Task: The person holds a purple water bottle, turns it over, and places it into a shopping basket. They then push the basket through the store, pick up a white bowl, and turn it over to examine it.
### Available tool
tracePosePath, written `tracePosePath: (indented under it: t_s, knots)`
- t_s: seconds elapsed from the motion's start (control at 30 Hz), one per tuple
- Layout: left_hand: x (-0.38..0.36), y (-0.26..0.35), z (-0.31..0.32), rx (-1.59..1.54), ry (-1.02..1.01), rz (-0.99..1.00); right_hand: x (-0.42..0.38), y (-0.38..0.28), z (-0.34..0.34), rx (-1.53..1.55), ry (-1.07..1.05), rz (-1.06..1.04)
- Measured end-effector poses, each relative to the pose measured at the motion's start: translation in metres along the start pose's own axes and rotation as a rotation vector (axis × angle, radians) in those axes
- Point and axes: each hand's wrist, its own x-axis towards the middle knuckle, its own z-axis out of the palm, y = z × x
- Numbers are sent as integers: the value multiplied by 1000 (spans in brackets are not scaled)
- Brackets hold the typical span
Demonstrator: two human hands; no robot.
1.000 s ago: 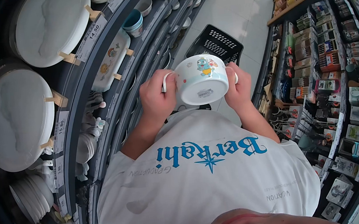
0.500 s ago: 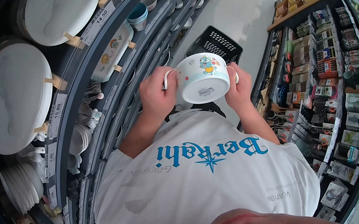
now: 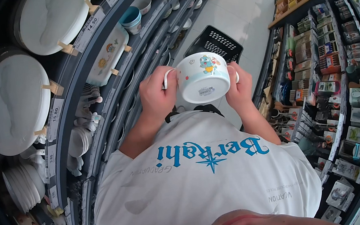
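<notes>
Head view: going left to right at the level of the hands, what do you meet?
Large white plate on the shelf → left hand → two-handled bowl with a cartoon print → right hand → rack of packaged goods.

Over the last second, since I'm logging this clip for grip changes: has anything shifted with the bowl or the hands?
Hardly anything. The two-handled bowl keeps its tilt, base toward the camera, gripped at its handles by the left hand and the right hand. Nothing was released or picked up. Only the view swayed slightly, so the shelves drifted in frame.
</notes>
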Motion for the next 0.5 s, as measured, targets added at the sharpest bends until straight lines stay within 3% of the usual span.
tracePosePath:
  t_s: [0.5]
  knots:
    - [1, 2, 11, -30, -78, 24, -16, 4, -8, 0, 85, 19]
